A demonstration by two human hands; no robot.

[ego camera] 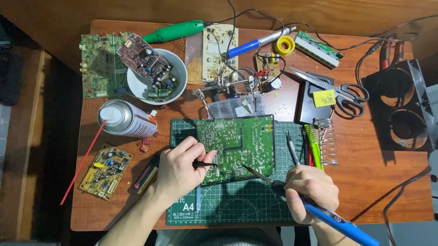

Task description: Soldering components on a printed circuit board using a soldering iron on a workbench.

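Both hands work the green circuit board (237, 147) lying between them on the cutting mat (241, 200). My left hand (179, 170) pinches black tweezers (205, 163) at its left edge; my right hand (311, 187), gripping the blue soldering iron (336, 223), angles its tip up-left onto the board's lower middle.

Wooden table (376, 190) with green cutting mat (231, 205), spray can (126, 119), white bowl (137, 87) (boards inside), scissors (336, 90).

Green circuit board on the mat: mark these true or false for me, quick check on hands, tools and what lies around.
1. The right hand holds a blue-handled soldering iron. True.
2. The left hand is empty. False: it holds dark tweezers at the green circuit board.
3. The white bowl holds a circuit board. True.
4. The scissors lie left of the spray can. False: they lie far to its right.
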